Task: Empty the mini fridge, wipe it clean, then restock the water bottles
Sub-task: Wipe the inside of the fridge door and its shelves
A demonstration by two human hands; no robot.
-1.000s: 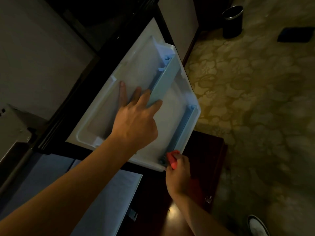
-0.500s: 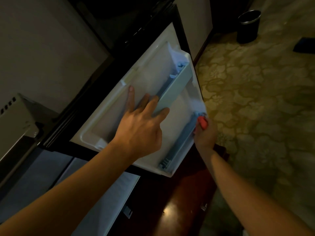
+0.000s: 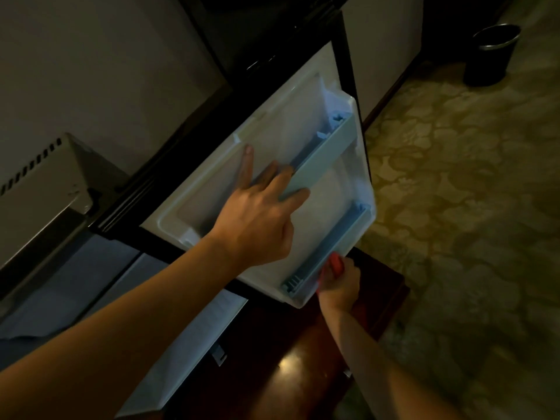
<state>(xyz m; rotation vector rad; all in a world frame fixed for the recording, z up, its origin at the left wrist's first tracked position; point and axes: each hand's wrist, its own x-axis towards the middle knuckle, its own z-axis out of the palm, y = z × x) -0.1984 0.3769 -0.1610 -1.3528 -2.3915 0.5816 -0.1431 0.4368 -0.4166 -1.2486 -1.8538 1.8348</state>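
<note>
1. White plastic lined the inside of the mini fridge door (image 3: 212, 192), which stood swung open, with the dark fridge body above and to its left.
2. Two pale blue-green shelf rails crossed the door liner: the upper rail (image 3: 321, 159) near the middle and the lower rail (image 3: 327, 247) along the door's near edge.
3. The left hand (image 3: 260, 219) lay flat on the liner with its fingers spread wide and straight; the index finger pointed up the panel, and the middle fingers and thumb touched the near end of the upper rail. It held nothing.
4. The right hand (image 3: 341, 283) was curled around a red cloth (image 3: 335, 265), pressing it against the outer edge of the door just beside the lower rail. Only a small part of the cloth showed above the fingers.
5. No water bottles could be seen in the door's shelves.
6. Below the door stood a dark reddish wooden cabinet (image 3: 303, 359) with a glossy top that caught a spot of light.
7. To the left was a pale vented box (image 3: 39, 189), its exact nature unclear in the dim light.
8. A patterned carpet (image 3: 454, 207) covered the floor on the right, and a black waste bin (image 3: 491, 54) stood on it in the far corner, well apart from the fridge.
</note>
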